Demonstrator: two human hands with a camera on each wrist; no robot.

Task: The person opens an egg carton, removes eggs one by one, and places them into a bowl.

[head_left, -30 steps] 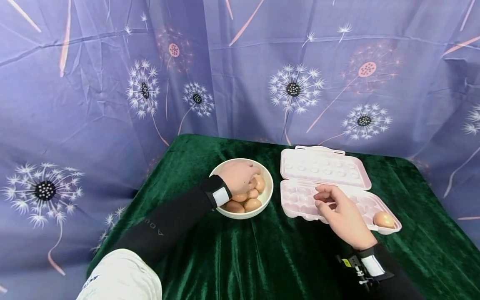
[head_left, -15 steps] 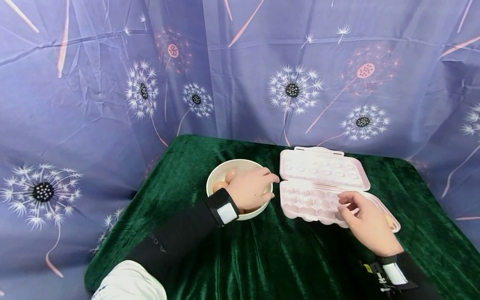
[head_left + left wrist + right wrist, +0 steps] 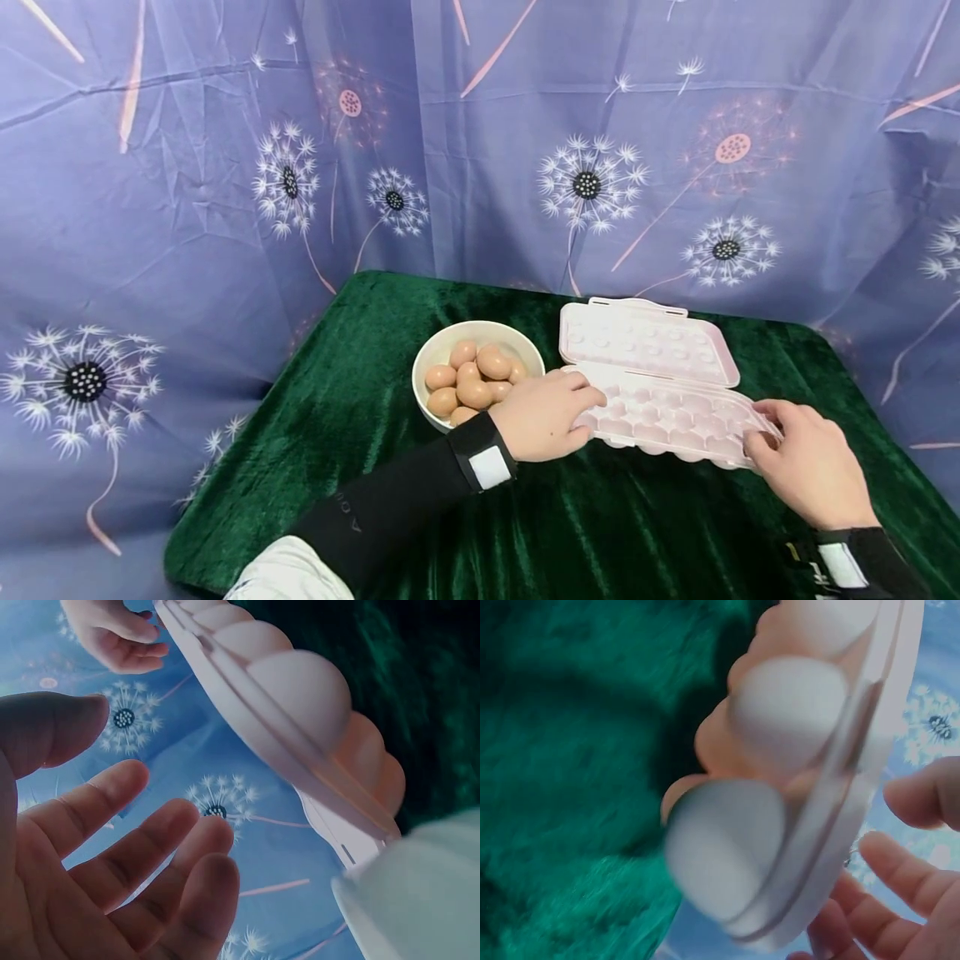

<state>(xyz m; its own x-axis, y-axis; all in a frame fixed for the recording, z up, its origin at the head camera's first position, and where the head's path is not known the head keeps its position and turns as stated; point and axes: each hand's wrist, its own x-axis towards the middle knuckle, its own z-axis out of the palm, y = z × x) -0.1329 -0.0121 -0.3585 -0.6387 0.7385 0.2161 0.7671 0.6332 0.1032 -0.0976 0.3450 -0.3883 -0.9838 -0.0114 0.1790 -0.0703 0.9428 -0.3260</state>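
Observation:
A pink plastic egg carton [image 3: 693, 421] lies with its lid [image 3: 648, 342] folded back; its visible cells hold nothing. My left hand [image 3: 546, 415] is at the carton's left end, overlapping it in the head view. In the left wrist view its fingers [image 3: 120, 787] are loosely bent and spread, the palm bare, the carton's bumpy underside beside them. At the carton's right end is my right hand [image 3: 813, 458], thumb and fingers apart round the corner. In the right wrist view its fingertips [image 3: 877, 847] are right by the rim. The rightmost cell is hidden behind this hand.
A cream bowl [image 3: 423, 358] with several brown eggs [image 3: 472, 392] stands left of the carton, close to my left wrist. Both rest on a green velvet cloth [image 3: 375, 333]. A purple dandelion-print curtain [image 3: 480, 208] hangs behind the table and on its left.
My left hand has left the bowl of eggs and come right to the carton's left end. My right hand has moved right along the carton to its right end, covering the egg seen there.

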